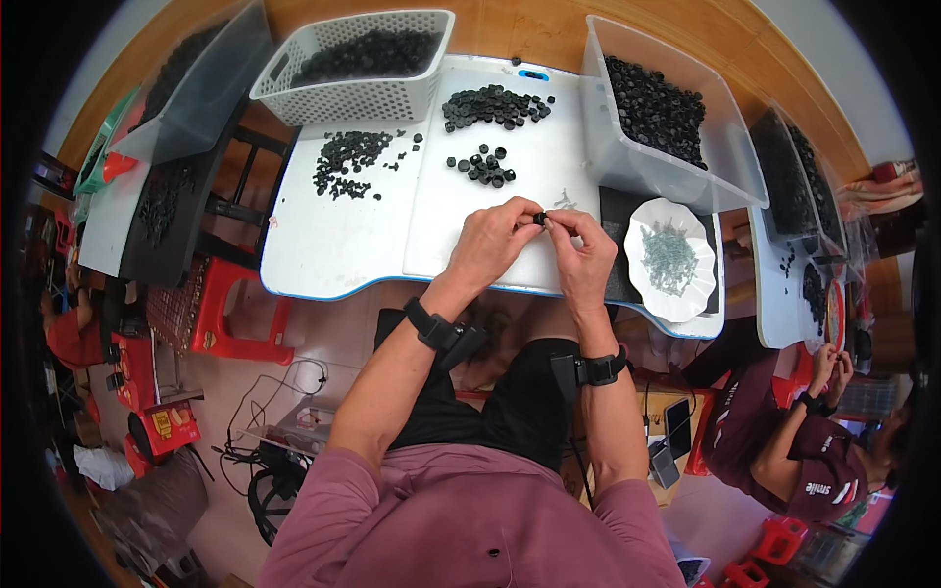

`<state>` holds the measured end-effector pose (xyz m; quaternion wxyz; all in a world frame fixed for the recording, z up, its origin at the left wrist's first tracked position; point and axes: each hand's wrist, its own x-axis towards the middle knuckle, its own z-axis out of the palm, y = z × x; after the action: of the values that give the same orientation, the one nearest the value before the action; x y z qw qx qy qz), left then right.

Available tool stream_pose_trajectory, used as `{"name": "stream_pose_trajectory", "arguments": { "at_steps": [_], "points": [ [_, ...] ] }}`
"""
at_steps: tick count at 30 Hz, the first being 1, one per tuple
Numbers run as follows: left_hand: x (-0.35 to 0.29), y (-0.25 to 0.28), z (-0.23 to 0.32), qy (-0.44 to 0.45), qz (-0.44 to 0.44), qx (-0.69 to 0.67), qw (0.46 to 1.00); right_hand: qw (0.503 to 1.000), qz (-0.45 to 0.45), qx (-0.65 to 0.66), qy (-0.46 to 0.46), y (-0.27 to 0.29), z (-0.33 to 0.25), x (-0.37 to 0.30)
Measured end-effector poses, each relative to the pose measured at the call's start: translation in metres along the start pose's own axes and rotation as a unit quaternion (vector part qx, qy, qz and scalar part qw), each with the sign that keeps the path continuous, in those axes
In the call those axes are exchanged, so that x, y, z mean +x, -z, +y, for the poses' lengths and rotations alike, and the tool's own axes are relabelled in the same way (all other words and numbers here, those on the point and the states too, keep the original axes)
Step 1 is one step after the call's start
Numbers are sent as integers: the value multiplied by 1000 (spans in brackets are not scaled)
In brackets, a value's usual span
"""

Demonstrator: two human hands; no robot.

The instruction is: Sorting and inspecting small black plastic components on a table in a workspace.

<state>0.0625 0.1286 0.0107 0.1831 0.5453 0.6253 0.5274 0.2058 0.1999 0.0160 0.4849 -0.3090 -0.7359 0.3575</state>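
Note:
Near the front edge of the white table, my left hand (493, 240) and my right hand (585, 253) meet, both closed in a pinch. Between their fingertips is a small round black plastic part (540, 219), mostly covered by the fingers. A few thin, pale screw-like pieces (566, 201) lie just beyond my right hand. Farther back sits a small group of black caps (486, 168), with a larger heap of black caps (495, 106) behind it. Small black pronged pieces (351, 160) are spread on the left part of the table.
A white perforated basket (343, 102) of black parts stands at the back left. At the back right is a translucent bin (676, 181) full of black caps. A white scalloped dish (698, 250) holds thin metal pieces. Another person (784, 431) works at the right; a red stool (230, 314) stands left.

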Motion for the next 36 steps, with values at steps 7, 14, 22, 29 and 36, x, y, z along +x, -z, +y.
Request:
{"name": "stream_pose_trajectory", "arguments": {
  "at_steps": [7,14,22,29,36],
  "points": [
    [1,2,0,19,-20,3,1000,1000,-2,-16,25,0,0,0],
    [1,3,1,19,-23,3,1000,998,-2,-35,45,0,3,-1],
    [1,1,-1,17,-15,12,1000,994,4,-72,80,-3,-3,-1],
    [4,3,0,19,-9,20,1000,979,-9,-136,152,-6,-1,-4],
    [12,19,7,138,-90,-44,985,972,-3,-156,177,-8,0,-5]
  ]
}}
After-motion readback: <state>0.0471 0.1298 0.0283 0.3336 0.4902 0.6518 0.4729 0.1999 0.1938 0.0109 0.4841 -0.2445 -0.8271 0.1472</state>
